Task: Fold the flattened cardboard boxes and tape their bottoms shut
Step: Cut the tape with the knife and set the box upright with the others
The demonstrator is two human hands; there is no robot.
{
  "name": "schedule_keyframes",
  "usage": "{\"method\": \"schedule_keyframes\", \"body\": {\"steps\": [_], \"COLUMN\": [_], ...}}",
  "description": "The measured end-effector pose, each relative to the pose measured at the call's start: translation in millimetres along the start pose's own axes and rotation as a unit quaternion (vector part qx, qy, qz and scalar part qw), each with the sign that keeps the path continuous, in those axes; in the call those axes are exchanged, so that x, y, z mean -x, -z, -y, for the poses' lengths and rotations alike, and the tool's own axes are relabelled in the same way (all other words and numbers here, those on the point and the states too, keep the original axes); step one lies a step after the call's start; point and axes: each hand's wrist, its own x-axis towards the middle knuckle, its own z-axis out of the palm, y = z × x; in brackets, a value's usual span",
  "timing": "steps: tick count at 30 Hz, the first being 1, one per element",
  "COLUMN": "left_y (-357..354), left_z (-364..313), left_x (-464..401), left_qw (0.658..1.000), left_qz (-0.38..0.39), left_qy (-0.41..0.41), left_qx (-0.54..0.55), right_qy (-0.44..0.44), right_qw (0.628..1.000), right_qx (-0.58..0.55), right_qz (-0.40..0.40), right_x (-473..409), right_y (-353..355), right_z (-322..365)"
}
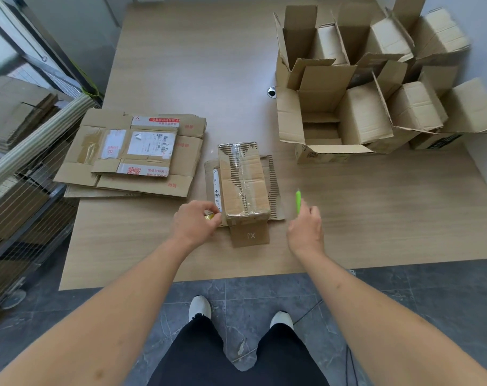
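Cardboard box [243, 181]: bottom up, seam taped.
Left hand [195, 222]: fingers pinching tape roll [209, 217], steadying it.
Right hand [306, 229]: fingers curled around green cutter [298, 202], ready to cut.

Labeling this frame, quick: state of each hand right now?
Left hand: fingers pinch a small yellowish item, likely tape, beside the box.
Right hand: grips a green tool.

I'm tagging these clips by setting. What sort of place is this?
Probably a small packing or storeroom: a stack of flattened boxes on a work table, folded boxes massed at its far corner, wire shelving alongside.
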Motion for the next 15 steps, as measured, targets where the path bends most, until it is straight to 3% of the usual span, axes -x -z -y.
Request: {"method": "schedule_keyframes", "body": {"steps": [6, 11, 13, 15], "left_y": [-3, -1, 3, 6], "left_z": [10, 9, 9, 10], "left_x": [-7, -5, -6, -8], "left_qw": [1.000, 0.999, 0.999, 0.999], "left_qz": [0.005, 0.019, 0.022, 0.029], "left_qy": [-0.006, 0.006, 0.010, 0.015], "left_qx": [0.021, 0.031, 0.035, 0.041], "right_qy": [-0.038, -0.044, 0.017, 0.136], "right_qw": [0.999, 0.999, 0.997, 0.982], "right_qx": [0.025, 0.010, -0.004, -0.008], "right_qz": [0.016, -0.027, -0.076, -0.127], "right_x": [-22, -19, -13, -7], "right_y": [-15, -13, -8, -7], "right_z": [-13, 7, 23, 40]}}
